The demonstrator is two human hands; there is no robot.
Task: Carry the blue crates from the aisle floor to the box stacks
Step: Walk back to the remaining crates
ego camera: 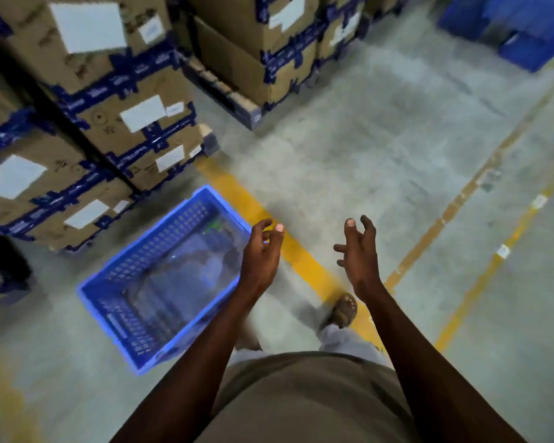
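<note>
blue crate on floor, long axis near-left to far-right | left hand, right hand: fingers loosely spread, empty

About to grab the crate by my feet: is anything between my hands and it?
Nothing visible. The left hand hovers empty over the blue crate rim; the right hand hangs over the yellow floor line.
</note>
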